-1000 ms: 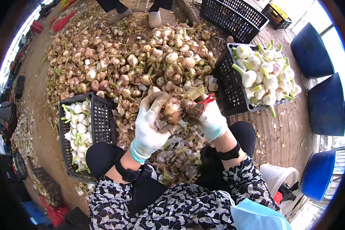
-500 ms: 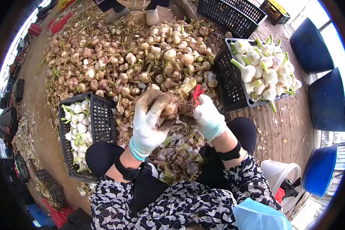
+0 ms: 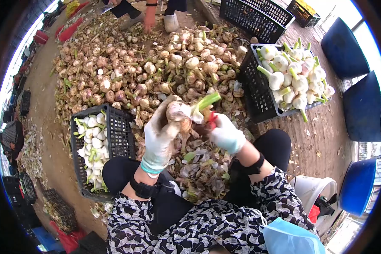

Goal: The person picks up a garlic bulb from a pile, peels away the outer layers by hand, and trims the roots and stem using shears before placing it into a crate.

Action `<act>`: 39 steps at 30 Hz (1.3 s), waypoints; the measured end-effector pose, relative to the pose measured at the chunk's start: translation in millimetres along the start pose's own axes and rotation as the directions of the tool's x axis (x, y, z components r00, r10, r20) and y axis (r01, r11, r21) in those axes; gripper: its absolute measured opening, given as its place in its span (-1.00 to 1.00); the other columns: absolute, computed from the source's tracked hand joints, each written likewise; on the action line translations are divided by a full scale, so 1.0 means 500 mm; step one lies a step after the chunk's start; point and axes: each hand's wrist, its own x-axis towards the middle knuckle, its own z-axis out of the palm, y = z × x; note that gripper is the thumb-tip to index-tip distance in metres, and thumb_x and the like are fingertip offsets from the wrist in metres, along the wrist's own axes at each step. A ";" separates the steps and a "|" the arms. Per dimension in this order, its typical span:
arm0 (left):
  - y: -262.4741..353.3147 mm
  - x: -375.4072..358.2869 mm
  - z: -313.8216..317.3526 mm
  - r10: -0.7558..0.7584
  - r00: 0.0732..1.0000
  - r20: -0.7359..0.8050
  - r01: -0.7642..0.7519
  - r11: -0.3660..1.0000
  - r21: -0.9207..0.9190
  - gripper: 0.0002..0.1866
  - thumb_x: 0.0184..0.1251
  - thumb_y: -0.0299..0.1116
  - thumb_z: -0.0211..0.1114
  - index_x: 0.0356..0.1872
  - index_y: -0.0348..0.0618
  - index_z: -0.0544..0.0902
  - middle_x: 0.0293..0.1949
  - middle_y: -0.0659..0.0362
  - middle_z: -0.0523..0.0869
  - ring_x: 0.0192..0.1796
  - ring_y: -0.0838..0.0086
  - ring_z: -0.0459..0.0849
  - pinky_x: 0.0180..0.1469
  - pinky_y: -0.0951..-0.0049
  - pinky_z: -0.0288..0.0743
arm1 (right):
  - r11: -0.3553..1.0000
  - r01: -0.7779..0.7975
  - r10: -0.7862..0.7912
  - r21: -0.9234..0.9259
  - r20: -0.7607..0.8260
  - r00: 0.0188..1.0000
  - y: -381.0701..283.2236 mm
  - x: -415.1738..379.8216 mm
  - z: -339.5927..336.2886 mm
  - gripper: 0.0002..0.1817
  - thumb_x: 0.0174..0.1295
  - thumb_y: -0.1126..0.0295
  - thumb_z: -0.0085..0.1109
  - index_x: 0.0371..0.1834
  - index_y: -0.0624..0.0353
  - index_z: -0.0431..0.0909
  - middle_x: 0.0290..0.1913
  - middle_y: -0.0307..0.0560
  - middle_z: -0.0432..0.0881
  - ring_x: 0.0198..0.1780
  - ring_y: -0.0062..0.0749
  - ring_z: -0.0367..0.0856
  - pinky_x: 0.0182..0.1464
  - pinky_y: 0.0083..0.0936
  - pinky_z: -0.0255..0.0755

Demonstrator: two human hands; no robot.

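Note:
My left hand (image 3: pixel 158 133), in a dirty white glove, is wrapped round a garlic bulb (image 3: pixel 178 111) with loose brownish outer skin and a green-white stem (image 3: pixel 207 101) pointing right. My right hand (image 3: pixel 226 134), also gloved, is closed just right of the bulb, round something with a red tie (image 3: pixel 212 121); the rest of it is mostly hidden. Beneath both hands lies a heap of peeled skins (image 3: pixel 203 169). Beyond them spreads a large pile of unpeeled garlic (image 3: pixel 127 72).
Black crates of clean white garlic stand at left (image 3: pixel 120 135) and right (image 3: pixel 256 91). A white bucket (image 3: pixel 311 190) is at lower right, with blue tubs (image 3: pixel 362 106) farther right. Another person's hand (image 3: pixel 150 19) reaches down at the pile's far edge.
The bulb in my left hand now shows whiter skin and a bright green stem, with loose skin hanging below. Another person's hand has come into view at the top.

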 end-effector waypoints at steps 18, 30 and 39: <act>-0.005 -0.003 0.043 -0.024 0.987 -0.156 -0.002 0.987 -0.160 -0.43 0.41 0.00 0.02 0.16 -0.33 0.37 -0.12 0.16 0.58 -0.07 0.52 0.55 0.04 0.47 0.41 | 0.883 0.277 -0.193 0.380 -0.244 0.950 -0.039 -0.020 0.026 -0.55 -0.06 0.71 -0.24 -0.09 0.29 0.53 -0.21 -0.24 0.62 -0.14 -0.65 0.48 -0.01 -0.64 0.34; 0.013 -0.008 0.032 -0.096 0.995 -0.027 0.098 0.990 0.097 -0.28 0.14 -0.31 0.40 0.24 -0.46 0.25 0.09 0.01 0.51 0.06 0.41 0.52 0.14 0.44 0.41 | 0.770 0.539 -0.628 -0.341 -0.257 0.734 -0.031 -0.019 -0.021 -0.88 0.16 0.48 0.20 -0.28 0.27 0.51 -0.26 -0.13 0.63 -0.23 -0.45 0.58 -0.14 -0.54 0.43; -0.023 0.000 0.016 -0.140 0.975 0.173 0.165 0.977 -0.135 -0.15 0.08 -0.20 0.44 0.30 -0.34 0.16 0.04 0.07 0.54 0.05 0.42 0.55 0.17 0.40 0.42 | 0.930 0.297 -0.298 0.218 -0.028 0.954 0.008 -0.031 -0.039 -0.72 0.29 0.42 0.03 0.02 0.31 0.42 -0.13 -0.14 0.58 -0.22 -0.49 0.59 -0.17 -0.56 0.51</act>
